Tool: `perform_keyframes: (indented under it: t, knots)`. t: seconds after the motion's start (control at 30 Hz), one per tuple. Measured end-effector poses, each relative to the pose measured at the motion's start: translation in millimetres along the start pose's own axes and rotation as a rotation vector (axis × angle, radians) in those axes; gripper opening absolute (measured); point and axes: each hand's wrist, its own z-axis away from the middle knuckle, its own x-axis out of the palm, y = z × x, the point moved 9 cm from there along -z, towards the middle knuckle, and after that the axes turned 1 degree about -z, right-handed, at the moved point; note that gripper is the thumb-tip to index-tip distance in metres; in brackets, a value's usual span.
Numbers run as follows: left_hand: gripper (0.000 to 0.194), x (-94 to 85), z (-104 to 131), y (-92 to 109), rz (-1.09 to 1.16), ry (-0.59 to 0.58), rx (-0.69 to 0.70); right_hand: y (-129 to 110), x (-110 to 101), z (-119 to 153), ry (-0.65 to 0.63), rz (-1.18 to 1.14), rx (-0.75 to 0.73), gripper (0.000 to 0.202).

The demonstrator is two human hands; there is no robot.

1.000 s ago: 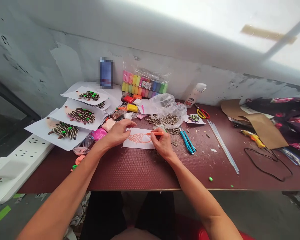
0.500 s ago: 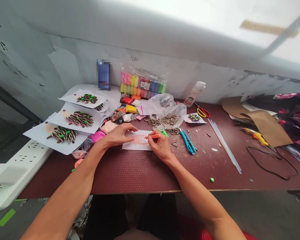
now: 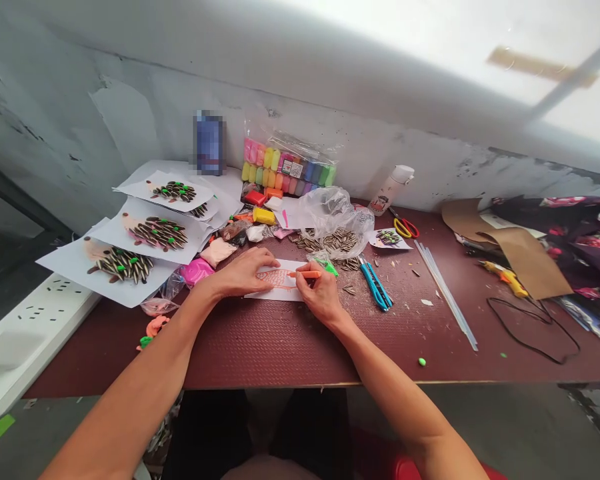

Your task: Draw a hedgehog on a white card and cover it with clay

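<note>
My right hand (image 3: 322, 292) grips an orange marker (image 3: 307, 274), its tip at a line drawing (image 3: 276, 279) on a small white sheet of paper (image 3: 289, 295). The drawing is a rounded shape filled with orange strokes, with short lines below. Flat on the left part of that sheet lies my left hand (image 3: 243, 272), fingers stretched out and covering some of the drawing. Just beyond the hands is a heap of striped sunflower seeds (image 3: 337, 245) under a clear plastic bag (image 3: 335, 210). A blue utility knife (image 3: 375, 283) lies right of my right hand.
At left, sheets with seed-covered hedgehogs (image 3: 155, 233) overlap near a white power strip (image 3: 45, 313). Colored clay packs (image 3: 285, 170) lean on the wall. Farther right are a bottle (image 3: 391, 190), scissors (image 3: 405, 227), glue sticks (image 3: 447, 297) and a yellow glue gun (image 3: 510, 279).
My left hand has lowered and flattened onto the paper, its fingers reaching further over the drawing. The marker tip has stayed on the sheet, with the marker lying slightly flatter. The view has shifted slightly.
</note>
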Motion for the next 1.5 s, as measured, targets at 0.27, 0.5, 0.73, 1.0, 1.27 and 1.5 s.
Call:
perform_keyframes:
  t: [0.27, 0.5, 0.73, 1.0, 1.27, 1.5]
  knots:
    - [0.040, 2.2, -1.7, 0.8, -0.027, -0.012, -0.001, -0.1, 2.0, -1.0, -0.001, -0.036, -0.011, 0.021]
    - [0.038, 2.9, -2.2, 0.5, -0.024, -0.025, 0.007, 1.7, 3.5, 0.1, -0.013, -0.049, -0.005, 0.020]
    - [0.040, 3.8, -2.4, -1.8, -0.037, -0.023, 0.006, 1.7, 2.9, 0.8, -0.003, -0.010, -0.002, 0.019]
    - [0.040, 4.3, -3.2, -3.1, -0.028, -0.021, 0.013, 0.9, 4.5, 1.0, -0.029, -0.002, 0.000, 0.019]
    - [0.039, 4.4, -3.3, -4.0, -0.034, -0.009, 0.017, -3.7, 2.1, 1.9, -0.024, -0.018, -0.002, 0.018]
    - [0.039, 5.0, -3.5, -4.6, -0.034, -0.023, 0.008, -5.7, -1.1, 1.0, -0.012, 0.037, -0.005, 0.023]
